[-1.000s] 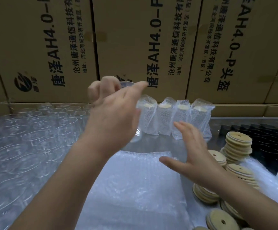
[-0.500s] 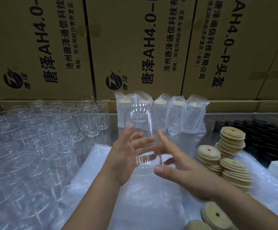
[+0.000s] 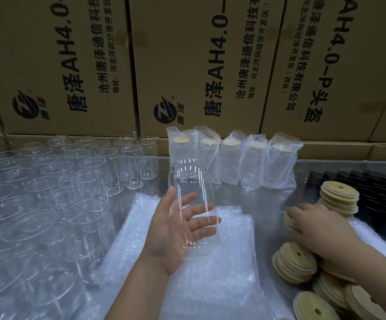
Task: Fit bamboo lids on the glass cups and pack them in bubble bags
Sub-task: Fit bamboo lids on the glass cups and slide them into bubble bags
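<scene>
Nearest us a flat pile of bubble bags [image 3: 222,285] lies on the desk [image 3: 268,199], with loose stacks of bamboo lids [image 3: 295,262] to its right. Above the bags our left hand [image 3: 171,236] cradles one glass cup [image 3: 194,181], mouth pointing up and away, no lid on it. The grip is loose: fingers nearly straight behind the glass, thumb beside it. Our right hand [image 3: 318,225] rests on a stack of lids further right, fingers bent over the top; whether that grip has a lid we cannot tell. To the left stand many bare cups [image 3: 49,204]. At the far edge five wrapped cups [image 3: 231,162] stand in a row, lids fitted, before a wall of cardboard boxes [image 3: 187,65]. We judge five finished, this one at the lid step, and most of the job ahead
</scene>
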